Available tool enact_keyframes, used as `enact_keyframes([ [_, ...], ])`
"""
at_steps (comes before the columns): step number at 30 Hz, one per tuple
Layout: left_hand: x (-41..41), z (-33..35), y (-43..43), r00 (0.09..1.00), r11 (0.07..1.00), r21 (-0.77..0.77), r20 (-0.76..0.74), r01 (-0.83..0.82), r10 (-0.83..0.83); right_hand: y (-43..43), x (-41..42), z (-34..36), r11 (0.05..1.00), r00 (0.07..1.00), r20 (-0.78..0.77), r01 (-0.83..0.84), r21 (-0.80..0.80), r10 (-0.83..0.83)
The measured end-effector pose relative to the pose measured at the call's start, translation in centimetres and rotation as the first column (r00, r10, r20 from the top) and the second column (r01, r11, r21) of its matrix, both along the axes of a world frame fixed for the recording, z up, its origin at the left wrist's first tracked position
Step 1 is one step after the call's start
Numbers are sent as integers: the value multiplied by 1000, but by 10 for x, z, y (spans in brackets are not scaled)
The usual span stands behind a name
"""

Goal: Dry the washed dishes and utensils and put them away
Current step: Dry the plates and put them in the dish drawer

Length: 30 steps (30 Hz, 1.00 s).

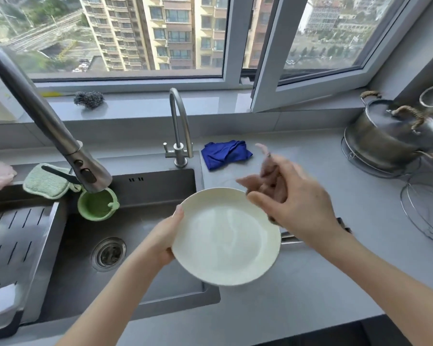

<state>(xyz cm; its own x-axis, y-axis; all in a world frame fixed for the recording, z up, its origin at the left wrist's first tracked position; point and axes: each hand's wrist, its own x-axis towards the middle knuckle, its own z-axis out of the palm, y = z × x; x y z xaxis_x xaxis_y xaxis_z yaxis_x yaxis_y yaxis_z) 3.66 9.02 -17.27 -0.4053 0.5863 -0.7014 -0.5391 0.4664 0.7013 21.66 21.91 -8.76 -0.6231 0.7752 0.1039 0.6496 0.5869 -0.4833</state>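
Plate (225, 236), white, shallow and glazed, is held roughly level over the edge where the sink (148, 188) meets the counter (335, 283). The left hand (165, 238) has it by the left rim: its fingers (178, 216) pinch the edge, thumb on top, the rest hidden beneath. The right hand (295, 206) hovers at the far right rim, closed round a bunched pinkish cloth (266, 168). Blur hides whether the cloth touches the plate. A blue cloth (225, 153) lies on the counter beyond the right fingers.

The plate looks stiff, brittle and probably slick while wet. A pinch at one edge could let it tip, so spreading the fingers deeper underneath seems wise, with the wiping pressure directed toward them.
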Motion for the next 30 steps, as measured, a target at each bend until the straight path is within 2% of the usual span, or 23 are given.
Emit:
enact_keyframes([
  [2,4,5,8,1000,1000,3,-21,17,-17,-16,1,-4,974,906,362,-226,-28,221],
  [3,5,6,12,998,999,14,-52,41,-40,-20,3,-13,954,868,408,-299,-24,282],
  [6,10,9,18,982,992,46,-156,114,-105,-20,10,-42,931,884,300,-364,-40,359],
  [9,24,12,23,974,983,92,-173,161,-144,-28,2,-77,924,885,280,-325,-200,372],
  [11,29,15,31,970,982,119,-211,149,-122,-44,-10,-78,921,913,206,-298,-250,352],
  [15,20,21,37,974,991,107,-221,75,-50,-71,2,-66,833,853,104,-464,-300,512],
  [17,17,24,37,976,987,135,-210,85,-55,-62,25,-70,827,817,142,-535,-174,559],
  [19,15,24,35,969,984,123,-226,127,-96,-37,45,-80,841,829,227,-537,69,511],
  [21,11,26,33,954,979,82,-253,188,-162,-5,53,-84,862,876,305,-450,235,374],
  [23,7,30,31,941,966,64,-252,250,-226,20,51,-80,908,934,252,-318,272,252],
  [25,8,36,31,930,949,86,-244,304,-276,34,44,-68,979,992,21,-128,160,126],
  [26,9,40,34,919,937,101,-254,335,-301,37,39,-58,997,994,-88,-64,38,68],
  [28,13,49,40,890,906,144,-302,397,-342,46,28,-44,989,984,-173,-60,-133,36],
  [30,17,57,46,844,868,173,-384,465,-375,59,23,-32,922,977,-209,-125,-367,49],
])
